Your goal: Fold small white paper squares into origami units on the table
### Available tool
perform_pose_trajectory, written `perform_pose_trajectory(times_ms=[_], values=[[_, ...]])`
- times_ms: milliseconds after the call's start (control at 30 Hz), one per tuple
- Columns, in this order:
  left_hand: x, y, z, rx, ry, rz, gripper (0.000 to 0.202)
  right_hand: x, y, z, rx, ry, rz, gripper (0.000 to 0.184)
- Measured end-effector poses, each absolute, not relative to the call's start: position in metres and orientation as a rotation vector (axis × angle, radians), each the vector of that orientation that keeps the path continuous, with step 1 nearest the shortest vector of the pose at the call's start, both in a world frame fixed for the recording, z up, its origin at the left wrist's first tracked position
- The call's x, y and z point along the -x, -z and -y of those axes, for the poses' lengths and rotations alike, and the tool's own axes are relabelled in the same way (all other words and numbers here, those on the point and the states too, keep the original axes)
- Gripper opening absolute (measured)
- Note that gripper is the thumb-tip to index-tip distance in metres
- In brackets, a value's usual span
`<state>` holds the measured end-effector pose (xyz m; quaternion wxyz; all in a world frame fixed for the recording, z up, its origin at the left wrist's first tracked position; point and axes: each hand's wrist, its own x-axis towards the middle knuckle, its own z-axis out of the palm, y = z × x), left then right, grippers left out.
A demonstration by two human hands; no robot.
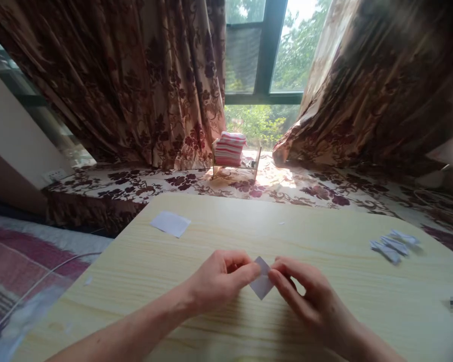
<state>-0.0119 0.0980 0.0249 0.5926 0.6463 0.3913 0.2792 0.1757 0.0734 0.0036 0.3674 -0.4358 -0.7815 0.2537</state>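
Observation:
A small folded piece of white paper (262,281) is held just above the light wooden table (196,322), at its near middle. My left hand (221,279) pinches its left edge with thumb and forefinger. My right hand (305,296) pinches its right edge, the other fingers curled under. Both hands meet at the paper.
A flat white paper slip (170,223) lies at the table's far left. Several small folded paper pieces (394,244) lie at the far right. Beyond the table a floral-covered ledge (309,188) holds a small rack with a striped cloth (229,149). Curtains frame the window. Bedding (18,271) lies at left.

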Motion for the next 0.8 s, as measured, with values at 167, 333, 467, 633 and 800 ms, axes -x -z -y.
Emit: perform_pose_trajectory(times_ms=[167, 333, 467, 633, 800], values=[[0.002, -0.013, -0.089, -1.723, -0.768, -1.017, 0.031, -0.184, 0.007, -0.064, 1.143, -0.791, 2.016, 0.031], [0.003, -0.013, -0.092, -1.729, -0.683, -1.014, 0.03, -0.187, 0.007, -0.063, 1.174, -0.93, 1.957, 0.029], [0.006, -0.014, -0.094, -1.728, -0.677, -0.922, 0.026, -0.188, 0.007, -0.066, 1.187, -0.977, 1.93, 0.029], [0.006, -0.014, -0.09, -1.862, -0.711, -0.892, 0.024, -0.188, 0.002, -0.066, 1.215, -1.188, 1.83, 0.026], [0.0, -0.014, -0.086, -1.964, -0.649, -0.822, 0.025, -0.181, -0.006, -0.063, 1.206, -1.312, 1.692, 0.024]])
